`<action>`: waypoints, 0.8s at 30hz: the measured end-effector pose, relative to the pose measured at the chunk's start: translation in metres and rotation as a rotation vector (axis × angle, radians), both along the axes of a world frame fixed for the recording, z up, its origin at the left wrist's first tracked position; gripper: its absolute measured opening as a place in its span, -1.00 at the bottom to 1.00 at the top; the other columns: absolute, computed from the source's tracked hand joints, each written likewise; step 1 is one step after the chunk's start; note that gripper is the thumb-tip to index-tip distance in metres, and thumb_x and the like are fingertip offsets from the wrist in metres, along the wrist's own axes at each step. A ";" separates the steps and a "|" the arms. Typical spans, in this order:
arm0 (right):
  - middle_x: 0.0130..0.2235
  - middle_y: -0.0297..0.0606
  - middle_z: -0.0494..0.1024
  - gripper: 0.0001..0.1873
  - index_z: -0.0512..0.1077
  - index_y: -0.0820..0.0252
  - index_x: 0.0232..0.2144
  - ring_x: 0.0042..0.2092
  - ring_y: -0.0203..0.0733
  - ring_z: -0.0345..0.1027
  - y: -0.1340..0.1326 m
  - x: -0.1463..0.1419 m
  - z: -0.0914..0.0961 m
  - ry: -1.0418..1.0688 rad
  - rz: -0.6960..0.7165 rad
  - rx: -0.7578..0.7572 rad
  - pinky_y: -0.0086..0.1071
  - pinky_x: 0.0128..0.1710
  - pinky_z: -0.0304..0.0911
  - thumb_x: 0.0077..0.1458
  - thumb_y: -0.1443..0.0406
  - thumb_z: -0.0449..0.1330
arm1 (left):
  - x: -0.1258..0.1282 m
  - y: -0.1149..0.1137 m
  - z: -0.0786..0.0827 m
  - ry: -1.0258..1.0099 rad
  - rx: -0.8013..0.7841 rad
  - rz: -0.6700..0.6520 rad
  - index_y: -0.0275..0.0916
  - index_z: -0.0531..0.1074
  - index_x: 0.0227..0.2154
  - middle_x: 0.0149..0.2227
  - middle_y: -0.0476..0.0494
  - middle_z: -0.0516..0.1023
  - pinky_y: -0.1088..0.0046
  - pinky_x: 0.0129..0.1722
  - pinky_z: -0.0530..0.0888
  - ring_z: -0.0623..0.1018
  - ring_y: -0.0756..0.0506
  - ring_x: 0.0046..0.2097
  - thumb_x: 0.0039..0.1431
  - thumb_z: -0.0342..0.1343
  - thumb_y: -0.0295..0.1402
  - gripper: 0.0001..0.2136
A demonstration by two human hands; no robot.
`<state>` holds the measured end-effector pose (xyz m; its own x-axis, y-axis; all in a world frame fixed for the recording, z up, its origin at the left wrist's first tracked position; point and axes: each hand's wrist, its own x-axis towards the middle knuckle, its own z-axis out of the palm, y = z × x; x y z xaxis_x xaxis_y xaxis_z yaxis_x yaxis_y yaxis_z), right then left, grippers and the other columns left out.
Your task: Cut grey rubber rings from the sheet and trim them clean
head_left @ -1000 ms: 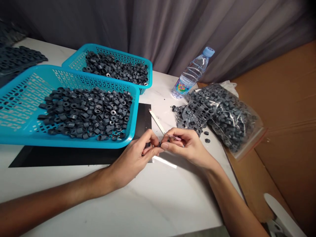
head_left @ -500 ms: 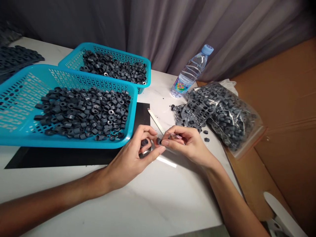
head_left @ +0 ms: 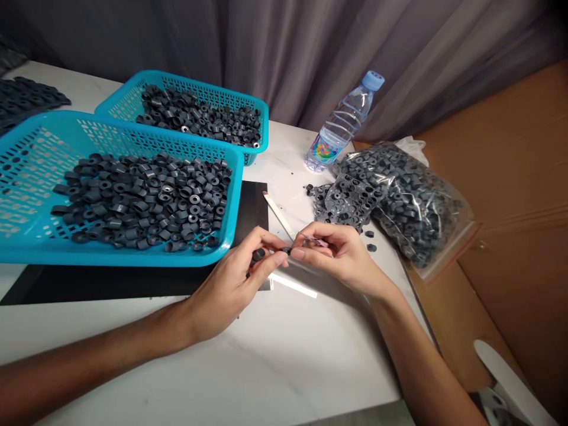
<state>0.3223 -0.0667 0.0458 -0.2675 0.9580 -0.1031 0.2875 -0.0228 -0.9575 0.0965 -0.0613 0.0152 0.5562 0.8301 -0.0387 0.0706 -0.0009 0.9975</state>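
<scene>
My left hand (head_left: 239, 272) pinches a small dark grey rubber ring (head_left: 286, 251) between thumb and fingertips. A second dark grey rubber piece (head_left: 258, 255) sits in the curl of its fingers. At the ring's other side, my right hand (head_left: 335, 251) has its thumb and forefinger closed against it. A thin pinkish tool (head_left: 320, 242) with a shiny part lies in the right fingers; its kind is mostly hidden. Left of the hands, the near blue basket (head_left: 26, 245) holds many similar grey rings.
Another blue basket (head_left: 266, 127) of grey pieces stands behind. A white stick-like tool (head_left: 278, 214) lies beyond my hands. To the right are a water bottle (head_left: 339, 127), a clear bag of grey pieces (head_left: 412, 201) and loose pieces (head_left: 371, 248). A black sheet (head_left: 110, 284) lies under the near basket.
The left thumb has drawn back and up, closing with the fingertips on the ring. The ring has turned flatter between the hands. The view has shifted slightly.
</scene>
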 end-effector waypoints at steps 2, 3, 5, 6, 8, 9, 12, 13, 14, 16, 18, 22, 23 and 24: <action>-0.49 -0.48 0.15 -0.63 0.53 0.21 -0.35 -0.46 -0.35 -0.07 0.000 0.002 0.001 -0.037 0.003 0.016 -0.39 -0.47 -0.10 0.16 0.03 0.45 | 0.001 0.001 0.000 -0.001 -0.016 -0.002 -0.12 0.40 -0.06 -0.14 -0.01 0.54 0.36 -0.13 0.40 0.51 -0.07 -0.06 0.53 0.05 -0.21 -0.87; -0.47 -0.46 0.20 -0.62 0.52 0.21 -0.33 -0.44 -0.34 -0.03 0.001 0.004 0.001 -0.063 -0.002 0.040 -0.40 -0.45 -0.06 0.19 0.01 0.42 | 0.001 0.002 -0.001 -0.004 -0.027 -0.005 -0.12 0.39 -0.06 -0.15 -0.01 0.54 0.36 -0.14 0.39 0.50 -0.07 -0.07 0.52 0.06 -0.21 -0.87; -0.38 -0.37 0.36 -0.62 0.51 0.20 -0.22 -0.38 -0.30 0.11 0.002 0.009 0.002 -0.127 -0.024 0.116 -0.40 -0.38 0.07 0.30 -0.02 0.32 | 0.001 0.003 -0.003 -0.016 -0.055 -0.014 -0.12 0.38 -0.06 -0.17 -0.01 0.54 0.35 -0.15 0.37 0.49 -0.08 -0.08 0.52 0.06 -0.18 -0.85; -0.31 -0.31 0.43 -0.62 0.51 0.19 -0.17 -0.34 -0.27 0.19 0.002 0.011 0.003 -0.162 -0.039 0.159 -0.39 -0.34 0.13 0.36 -0.02 0.25 | 0.001 0.003 -0.004 -0.024 -0.068 -0.018 -0.13 0.37 -0.06 -0.18 -0.01 0.54 0.34 -0.16 0.36 0.49 -0.08 -0.08 0.52 0.06 -0.17 -0.84; -0.21 -0.22 0.52 -0.63 0.51 0.19 -0.11 -0.26 -0.21 0.29 0.003 0.017 0.005 -0.237 -0.060 0.228 -0.37 -0.27 0.19 0.43 0.00 0.17 | 0.000 0.004 -0.005 -0.037 -0.085 -0.024 -0.13 0.36 -0.06 -0.20 -0.01 0.53 0.33 -0.16 0.34 0.49 -0.09 -0.09 0.52 0.06 -0.15 -0.82; -0.21 -0.21 0.54 -0.64 0.53 0.19 -0.12 -0.25 -0.19 0.31 0.003 0.019 0.006 -0.271 -0.065 0.255 -0.36 -0.26 0.20 0.44 0.02 0.16 | 0.000 0.005 -0.006 -0.042 -0.092 -0.028 -0.14 0.36 -0.07 -0.21 -0.02 0.53 0.33 -0.16 0.33 0.48 -0.09 -0.09 0.52 0.06 -0.14 -0.82; -0.26 -0.21 0.56 -0.69 0.58 0.18 -0.14 -0.28 -0.17 0.34 0.002 0.022 0.010 -0.335 -0.057 0.327 -0.34 -0.30 0.19 0.41 0.07 0.22 | -0.001 0.007 -0.006 -0.068 -0.126 -0.062 -0.14 0.35 -0.08 -0.21 -0.02 0.52 0.33 -0.15 0.32 0.47 -0.09 -0.11 0.52 0.05 -0.12 -0.80; -0.27 -0.21 0.56 -0.71 0.59 0.18 -0.13 -0.29 -0.17 0.35 0.002 0.023 0.011 -0.346 -0.042 0.348 -0.33 -0.30 0.19 0.41 0.08 0.24 | 0.000 0.008 -0.006 -0.084 -0.150 -0.085 -0.14 0.34 -0.08 -0.22 -0.02 0.52 0.34 -0.15 0.32 0.46 -0.08 -0.12 0.52 0.04 -0.12 -0.80; -0.28 -0.21 0.56 -0.72 0.60 0.18 -0.13 -0.29 -0.17 0.36 0.002 0.022 0.011 -0.360 -0.023 0.371 -0.32 -0.30 0.20 0.41 0.10 0.24 | 0.000 0.009 -0.006 -0.106 -0.178 -0.111 -0.14 0.34 -0.08 -0.23 -0.01 0.51 0.34 -0.15 0.32 0.45 -0.08 -0.14 0.52 0.04 -0.12 -0.80; -0.30 -0.21 0.57 -0.74 0.60 0.18 -0.15 -0.28 -0.15 0.37 0.001 0.022 0.011 -0.415 0.017 0.421 -0.30 -0.26 0.20 0.43 0.13 0.22 | 0.001 0.011 -0.005 -0.152 -0.231 -0.159 -0.15 0.35 -0.11 -0.24 -0.01 0.51 0.35 -0.14 0.32 0.45 -0.07 -0.16 0.51 0.06 -0.12 -0.80; -0.32 -0.22 0.57 -0.75 0.61 0.17 -0.17 -0.28 -0.14 0.36 0.001 0.021 0.011 -0.486 0.037 0.471 -0.28 -0.23 0.20 0.44 0.15 0.21 | 0.002 0.012 -0.004 -0.191 -0.263 -0.179 -0.17 0.36 -0.14 -0.26 -0.01 0.50 0.35 -0.11 0.33 0.46 -0.07 -0.16 0.49 0.08 -0.14 -0.80; -0.35 -0.23 0.56 -0.77 0.62 0.15 -0.18 -0.31 -0.14 0.34 -0.001 0.023 0.014 -0.503 0.051 0.497 -0.26 -0.22 0.20 0.45 0.18 0.20 | 0.003 0.011 -0.003 -0.206 -0.288 -0.147 -0.17 0.35 -0.15 -0.26 -0.02 0.50 0.35 -0.13 0.32 0.45 -0.08 -0.17 0.49 0.09 -0.15 -0.81; -0.35 -0.23 0.56 -0.77 0.62 0.15 -0.17 -0.31 -0.15 0.34 -0.002 0.024 0.015 -0.494 0.056 0.489 -0.26 -0.22 0.21 0.45 0.19 0.21 | 0.002 0.011 -0.003 -0.200 -0.292 -0.136 -0.16 0.35 -0.14 -0.26 -0.02 0.50 0.34 -0.15 0.31 0.44 -0.08 -0.17 0.49 0.08 -0.14 -0.80; -0.34 -0.23 0.57 -0.78 0.62 0.14 -0.16 -0.31 -0.15 0.34 -0.002 0.025 0.017 -0.488 0.062 0.481 -0.27 -0.22 0.21 0.45 0.19 0.21 | 0.002 0.011 -0.004 -0.196 -0.295 -0.126 -0.16 0.34 -0.14 -0.25 -0.03 0.49 0.34 -0.17 0.31 0.42 -0.08 -0.18 0.49 0.08 -0.14 -0.80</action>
<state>0.3469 -0.0690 0.0623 -0.3543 0.9118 0.2078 0.6753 0.4031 -0.6176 0.0987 -0.0502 0.0115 0.6741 0.7235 -0.1487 -0.1041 0.2924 0.9506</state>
